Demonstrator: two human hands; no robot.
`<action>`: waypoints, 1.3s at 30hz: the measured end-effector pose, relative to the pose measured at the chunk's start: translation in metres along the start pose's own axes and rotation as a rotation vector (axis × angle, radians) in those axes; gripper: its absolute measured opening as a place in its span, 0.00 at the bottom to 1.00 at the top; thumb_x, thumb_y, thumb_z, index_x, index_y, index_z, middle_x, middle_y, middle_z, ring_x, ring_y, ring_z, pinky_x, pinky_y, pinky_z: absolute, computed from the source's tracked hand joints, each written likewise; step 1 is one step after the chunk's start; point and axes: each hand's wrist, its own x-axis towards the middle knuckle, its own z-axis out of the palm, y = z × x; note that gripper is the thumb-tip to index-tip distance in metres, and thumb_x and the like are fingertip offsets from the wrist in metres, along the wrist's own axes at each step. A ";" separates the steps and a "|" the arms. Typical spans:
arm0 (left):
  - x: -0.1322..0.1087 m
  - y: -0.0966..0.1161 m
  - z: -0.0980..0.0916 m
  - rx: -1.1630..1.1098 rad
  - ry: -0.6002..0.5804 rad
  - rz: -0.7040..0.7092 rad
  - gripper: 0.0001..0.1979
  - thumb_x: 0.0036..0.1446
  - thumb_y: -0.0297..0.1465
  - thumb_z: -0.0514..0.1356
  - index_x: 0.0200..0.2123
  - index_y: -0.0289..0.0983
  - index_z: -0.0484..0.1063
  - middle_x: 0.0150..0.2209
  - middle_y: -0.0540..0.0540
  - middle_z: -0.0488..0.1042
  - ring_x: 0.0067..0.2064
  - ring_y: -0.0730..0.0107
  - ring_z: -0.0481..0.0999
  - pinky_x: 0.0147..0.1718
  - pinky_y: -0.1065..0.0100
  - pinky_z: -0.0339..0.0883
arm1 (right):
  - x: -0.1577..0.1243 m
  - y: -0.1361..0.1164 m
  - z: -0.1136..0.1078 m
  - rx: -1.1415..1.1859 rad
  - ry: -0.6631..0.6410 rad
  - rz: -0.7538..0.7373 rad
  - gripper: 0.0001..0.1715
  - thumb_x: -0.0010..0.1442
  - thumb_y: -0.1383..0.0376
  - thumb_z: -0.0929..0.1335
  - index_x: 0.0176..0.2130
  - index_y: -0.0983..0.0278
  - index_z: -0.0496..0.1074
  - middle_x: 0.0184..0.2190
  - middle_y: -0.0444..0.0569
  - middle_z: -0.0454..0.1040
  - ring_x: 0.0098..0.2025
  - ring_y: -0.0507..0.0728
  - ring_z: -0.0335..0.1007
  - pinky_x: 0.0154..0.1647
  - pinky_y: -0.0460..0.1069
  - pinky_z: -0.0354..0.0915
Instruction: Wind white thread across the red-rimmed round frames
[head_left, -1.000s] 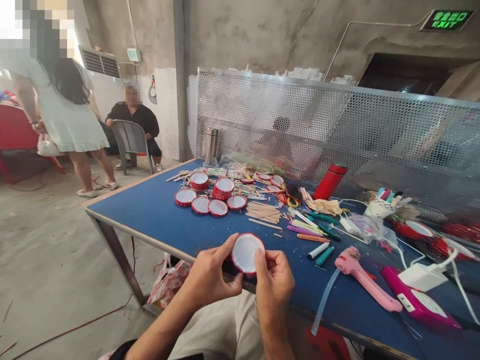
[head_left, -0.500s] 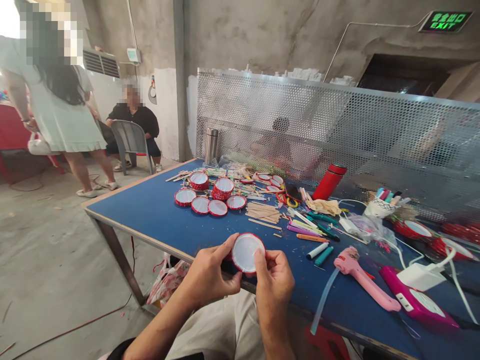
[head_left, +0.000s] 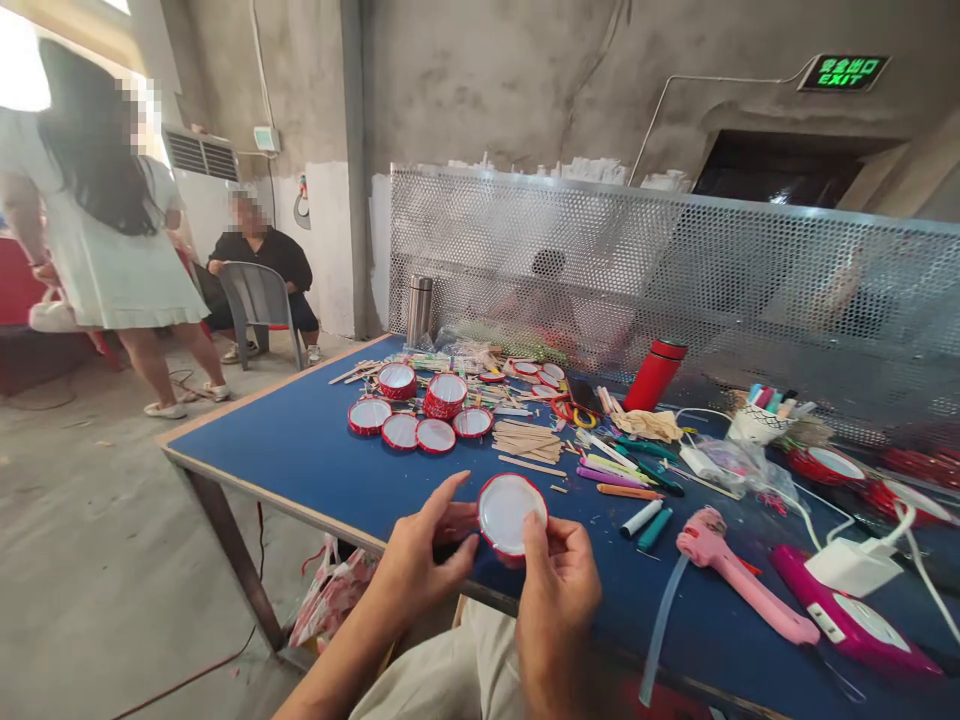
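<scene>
Head view, red-rimmed disc: here it is, front and centre, the round pale-faced disc [head_left: 510,512] held up over the near edge of the blue table [head_left: 300,455], face tipped toward the camera.
Right hand: this one has the grip, the right hand [head_left: 559,590] pinching the disc, thumb across its face, fingers curled behind the rim.
Left hand: look at the left hand [head_left: 431,555], thumb and forefinger spread wide just beside the disc's left edge; whether a curled fingertip touches the rim, can't tell.
Finished-looking pile: beyond the hands, more red-rimmed discs [head_left: 448,390], some stacked, some flat.
Sticks: flat wooden sticks [head_left: 527,443] fanned right beside them.
Pens: a white marker [head_left: 640,518] and a teal marker [head_left: 655,530] lie side by side.
Glue gun: pink, the glue gun [head_left: 739,580] rests to the right, near the magenta power strip [head_left: 847,610].
</scene>
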 end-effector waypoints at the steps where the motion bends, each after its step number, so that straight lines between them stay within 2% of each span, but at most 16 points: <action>1: 0.000 -0.002 -0.001 -0.037 0.040 -0.010 0.25 0.53 0.26 0.55 0.55 0.40 0.57 0.42 0.47 0.77 0.44 0.70 0.78 0.45 0.67 0.72 | 0.001 0.001 0.003 0.045 -0.001 0.031 0.20 0.50 0.51 0.70 0.29 0.65 0.67 0.21 0.43 0.72 0.19 0.51 0.66 0.17 0.44 0.64; 4: 0.000 -0.006 -0.004 -0.020 0.112 0.005 0.08 0.56 0.28 0.54 0.40 0.39 0.66 0.37 0.47 0.75 0.41 0.69 0.77 0.42 0.67 0.72 | 0.004 0.003 0.011 0.116 -0.019 0.081 0.19 0.50 0.52 0.71 0.30 0.65 0.66 0.21 0.43 0.73 0.19 0.51 0.68 0.16 0.45 0.64; 6: 0.000 -0.007 -0.005 0.030 0.115 0.018 0.03 0.57 0.29 0.55 0.33 0.38 0.68 0.33 0.47 0.74 0.36 0.70 0.76 0.37 0.70 0.72 | 0.004 0.004 0.015 0.108 -0.039 0.083 0.19 0.52 0.52 0.70 0.31 0.65 0.66 0.21 0.43 0.73 0.18 0.51 0.68 0.16 0.45 0.63; 11: -0.001 -0.005 0.000 0.079 0.232 -0.003 0.05 0.57 0.31 0.55 0.31 0.38 0.70 0.28 0.50 0.75 0.29 0.72 0.74 0.28 0.73 0.69 | -0.001 0.004 0.024 0.083 -0.056 0.071 0.18 0.53 0.52 0.69 0.31 0.64 0.66 0.20 0.42 0.72 0.17 0.51 0.67 0.18 0.45 0.66; 16: -0.003 -0.008 0.005 0.047 0.327 -0.027 0.04 0.57 0.32 0.56 0.34 0.39 0.69 0.30 0.50 0.77 0.31 0.71 0.76 0.32 0.72 0.71 | -0.004 0.003 0.026 0.091 -0.048 0.063 0.18 0.50 0.53 0.71 0.30 0.64 0.66 0.21 0.42 0.73 0.18 0.52 0.69 0.19 0.45 0.66; 20: -0.003 -0.011 0.006 0.052 0.350 -0.039 0.05 0.56 0.32 0.57 0.34 0.39 0.71 0.33 0.49 0.78 0.35 0.69 0.78 0.35 0.70 0.72 | -0.004 0.001 0.027 0.086 -0.046 0.059 0.18 0.51 0.53 0.71 0.30 0.64 0.66 0.21 0.43 0.74 0.19 0.52 0.70 0.19 0.45 0.65; 28: -0.003 -0.009 0.004 0.070 0.370 -0.044 0.05 0.55 0.31 0.57 0.31 0.40 0.73 0.29 0.51 0.79 0.34 0.69 0.79 0.35 0.71 0.72 | -0.004 0.000 0.026 0.047 -0.049 0.052 0.18 0.51 0.54 0.71 0.30 0.65 0.66 0.21 0.42 0.73 0.18 0.52 0.69 0.19 0.45 0.66; 30: -0.004 -0.007 0.003 0.079 0.350 -0.018 0.05 0.55 0.30 0.57 0.30 0.40 0.73 0.28 0.52 0.79 0.32 0.70 0.78 0.38 0.71 0.71 | -0.004 0.002 0.025 0.030 -0.044 0.044 0.18 0.51 0.54 0.70 0.30 0.65 0.65 0.21 0.42 0.72 0.19 0.51 0.69 0.20 0.45 0.66; 34: -0.005 -0.003 0.003 0.091 0.234 0.083 0.06 0.55 0.28 0.56 0.28 0.39 0.71 0.26 0.53 0.78 0.28 0.73 0.77 0.44 0.69 0.69 | -0.003 0.005 0.024 0.002 -0.030 0.018 0.18 0.52 0.53 0.70 0.30 0.65 0.65 0.22 0.43 0.71 0.23 0.52 0.69 0.23 0.45 0.66; 36: -0.006 -0.003 0.001 0.050 0.183 0.047 0.05 0.56 0.30 0.56 0.28 0.39 0.70 0.26 0.52 0.77 0.27 0.72 0.76 0.40 0.69 0.69 | -0.002 0.004 0.023 0.026 -0.039 0.034 0.18 0.52 0.52 0.69 0.30 0.65 0.65 0.22 0.43 0.71 0.23 0.51 0.67 0.22 0.44 0.65; 39: -0.004 -0.005 -0.008 -0.165 0.058 -0.078 0.06 0.59 0.35 0.55 0.34 0.40 0.65 0.26 0.51 0.76 0.29 0.70 0.75 0.33 0.70 0.69 | 0.004 -0.001 0.017 0.047 -0.156 0.069 0.17 0.55 0.53 0.67 0.31 0.65 0.66 0.23 0.42 0.70 0.22 0.50 0.65 0.21 0.43 0.62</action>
